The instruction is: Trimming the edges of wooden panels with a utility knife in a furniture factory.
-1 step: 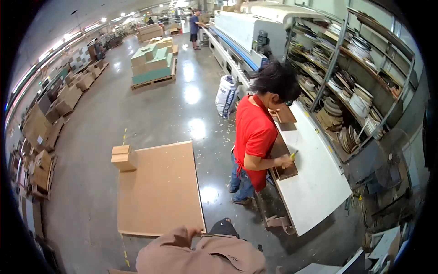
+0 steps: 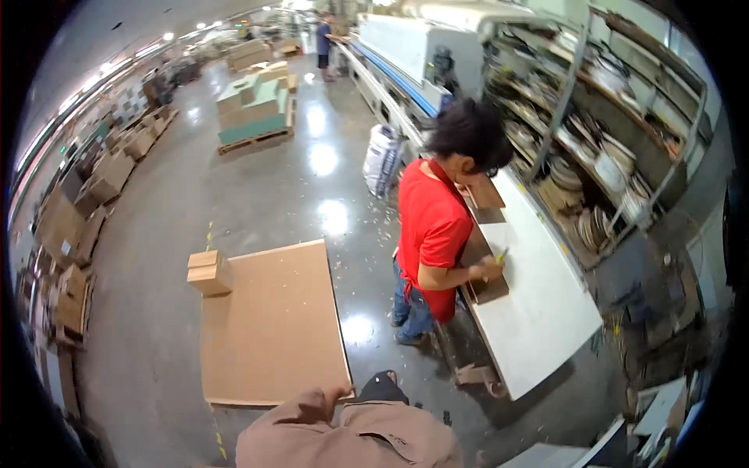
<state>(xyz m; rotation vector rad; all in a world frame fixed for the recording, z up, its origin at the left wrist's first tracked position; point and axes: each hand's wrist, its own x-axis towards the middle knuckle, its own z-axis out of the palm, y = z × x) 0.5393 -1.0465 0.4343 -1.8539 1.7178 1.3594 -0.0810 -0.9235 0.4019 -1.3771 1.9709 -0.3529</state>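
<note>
At the lower edge, my left hand (image 2: 335,394) shows past the end of a brown sleeve (image 2: 292,417), in front of the near right corner of a flat brown board (image 2: 273,327) on the floor. Its fingers are too small and blurred to read, and I cannot tell whether it touches the board. My right hand is out of view. Beyond my foot (image 2: 382,388), a co-worker in a red top (image 2: 433,222) bends over a long white worktable (image 2: 538,327). One of their hands holds a small yellow-green tool (image 2: 502,256) over a brown panel (image 2: 488,290).
A small stack of wooden pieces (image 2: 209,273) sits at the board's far left corner. A white sack (image 2: 381,160) stands behind the co-worker. Metal shelving (image 2: 573,117) with rolls lines the right. Farther off are a loaded pallet (image 2: 253,140), a long machine (image 2: 398,47) and another person (image 2: 324,43).
The co-worker's hand and tool have shifted slightly up along the brown panel. The whole view has moved a little; my left hand stays near the board's corner.
</note>
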